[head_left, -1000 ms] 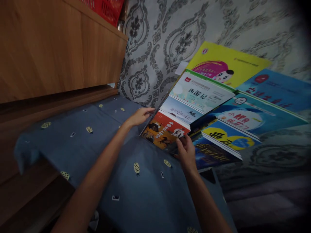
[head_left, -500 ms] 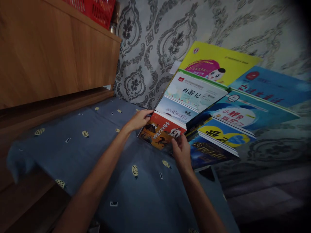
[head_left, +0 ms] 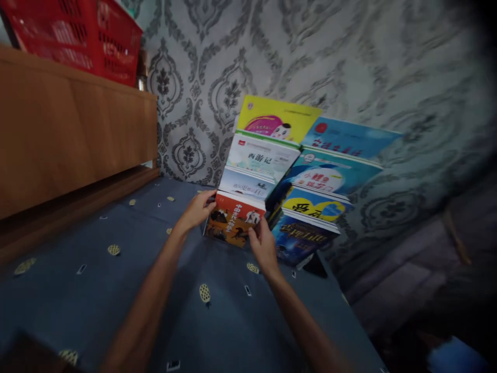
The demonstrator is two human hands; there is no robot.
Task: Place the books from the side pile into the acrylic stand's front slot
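Observation:
An orange-red book [head_left: 233,215] stands at the front of the left row of tiered books, its cover tilted back. My left hand [head_left: 198,210] grips its upper left edge, thumb at the corner. On its right edge, my right hand [head_left: 264,243] is closed, the thumb over the cover. Behind it rise a pale blue book [head_left: 244,182], a white book [head_left: 262,155] and a yellow book [head_left: 277,116]. The right row holds a dark blue book [head_left: 301,238], a blue and yellow book [head_left: 316,203], a teal book [head_left: 330,176] and a light blue book [head_left: 345,135].
The books stand on a blue cloth [head_left: 155,290] with a pineapple print, against a patterned wall [head_left: 186,103]. A wooden cabinet [head_left: 77,129] runs along the left, with a red plastic basket [head_left: 97,41] on top. Dark fabric [head_left: 404,274] lies at the right.
The view has swung, so the books appear further left and smaller, and more of the red basket shows. Both hands remain on the orange-red book.

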